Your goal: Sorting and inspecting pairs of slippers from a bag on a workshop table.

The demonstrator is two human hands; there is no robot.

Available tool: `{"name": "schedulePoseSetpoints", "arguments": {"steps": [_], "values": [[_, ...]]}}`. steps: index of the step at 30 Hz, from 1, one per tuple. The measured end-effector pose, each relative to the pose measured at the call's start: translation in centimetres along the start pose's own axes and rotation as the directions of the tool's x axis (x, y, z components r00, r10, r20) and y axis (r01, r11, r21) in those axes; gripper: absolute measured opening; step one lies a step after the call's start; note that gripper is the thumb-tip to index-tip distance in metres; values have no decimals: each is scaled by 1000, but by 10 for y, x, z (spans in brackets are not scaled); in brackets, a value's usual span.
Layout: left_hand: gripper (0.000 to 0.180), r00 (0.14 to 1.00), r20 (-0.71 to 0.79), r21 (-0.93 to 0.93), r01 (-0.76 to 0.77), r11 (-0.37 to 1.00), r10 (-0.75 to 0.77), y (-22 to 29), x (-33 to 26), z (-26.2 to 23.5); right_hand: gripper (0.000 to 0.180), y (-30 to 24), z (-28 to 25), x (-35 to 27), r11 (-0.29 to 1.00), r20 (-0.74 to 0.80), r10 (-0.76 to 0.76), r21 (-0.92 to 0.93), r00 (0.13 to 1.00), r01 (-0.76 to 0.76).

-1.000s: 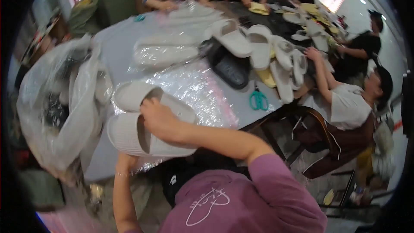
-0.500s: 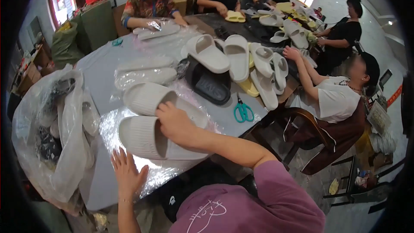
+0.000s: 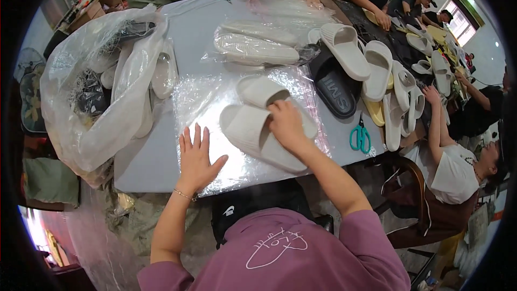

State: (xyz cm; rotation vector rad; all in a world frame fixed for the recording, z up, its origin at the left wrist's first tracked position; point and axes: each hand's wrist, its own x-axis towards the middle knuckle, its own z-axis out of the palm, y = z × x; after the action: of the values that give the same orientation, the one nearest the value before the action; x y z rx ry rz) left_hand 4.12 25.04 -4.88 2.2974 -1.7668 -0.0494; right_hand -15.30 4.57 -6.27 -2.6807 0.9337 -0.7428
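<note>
My left hand [image 3: 199, 159] lies flat with fingers spread on a clear plastic bag [image 3: 202, 94] laid on the table. My right hand [image 3: 286, 125] has its fingers hooked under the strap of the nearer light grey slipper [image 3: 245, 124]. Its mate, the farther grey slipper [image 3: 256, 87], lies right alongside, both with toes to the left on the plastic. The fingertips of my right hand are partly hidden at the strap openings, between the two slippers.
Wrapped slippers [image 3: 256, 48] lie beyond the pair. On the right are a black slipper [image 3: 336, 89], teal scissors [image 3: 361, 137] and a pile of grey and yellow slippers. A large plastic sack [image 3: 67, 97] of slippers stands left. Several people work around the table [image 3: 145, 161].
The view has swung, so the table appears farther left. The slippers, with my right hand on them, have shifted right over the plastic. My left hand stays flat.
</note>
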Motion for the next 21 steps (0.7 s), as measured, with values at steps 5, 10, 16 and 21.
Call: {"name": "schedulePoseSetpoints", "arguments": {"steps": [5, 10, 16, 21], "values": [[77, 1000, -7, 8, -22, 1000, 22, -2, 1, 3, 32, 35, -16, 0, 994, -57, 91, -58, 994, -94], [58, 1000, -7, -27, -21, 999, 21, -13, 3, 15, 31, 2, -33, 3, 990, -30, -91, 104, 995, 93], [55, 988, -115, 5, -101, 995, 101, -45, -1, 33, 25, 32, -55, -18, 963, -129, -46, 256, 991, 78], [54, 980, -171, -328, -156, 932, 103, 20, 33, -41, 13, 73, -82, -52, 962, -154, 260, 131, 953, -241]]}}
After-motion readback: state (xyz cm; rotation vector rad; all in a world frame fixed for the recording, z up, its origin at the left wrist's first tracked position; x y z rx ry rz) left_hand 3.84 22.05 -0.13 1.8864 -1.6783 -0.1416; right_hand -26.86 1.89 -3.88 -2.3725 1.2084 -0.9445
